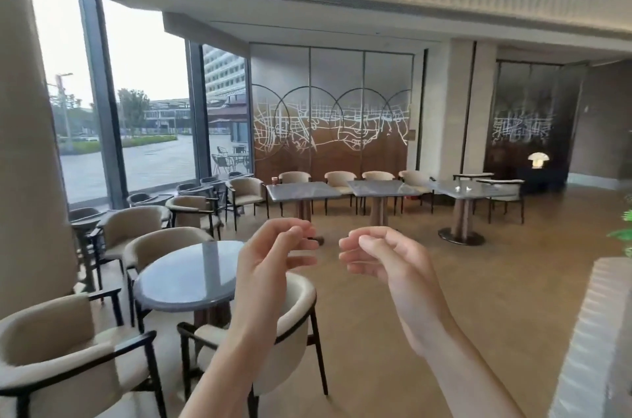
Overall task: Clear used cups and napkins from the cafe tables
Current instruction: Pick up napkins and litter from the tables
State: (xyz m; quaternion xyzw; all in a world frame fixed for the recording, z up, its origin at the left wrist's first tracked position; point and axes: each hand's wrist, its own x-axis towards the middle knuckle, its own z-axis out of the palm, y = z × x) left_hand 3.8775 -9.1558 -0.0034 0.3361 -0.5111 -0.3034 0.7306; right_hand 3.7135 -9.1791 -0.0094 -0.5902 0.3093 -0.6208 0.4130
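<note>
Nearest me, the left hand [273, 256] and right hand [372, 256] are raised side by side at chest height, fingers loosely curled, each grip holding nothing. My guess is they are held ready while the person crosses toward the tables that need clearing. Just below the left hand stands a round table [184, 277] with padded armchairs around it, its glossy grey top reflecting the window. Beyond lies an open stretch of tan floor. Along the back wall stands a row of square tables: a cup [274, 180] sits at the back left corner of the left table [302, 191], and what look like crumpled napkins [462, 187] lie on the right table [478, 190]. Both are well apart from the hands.
</note>
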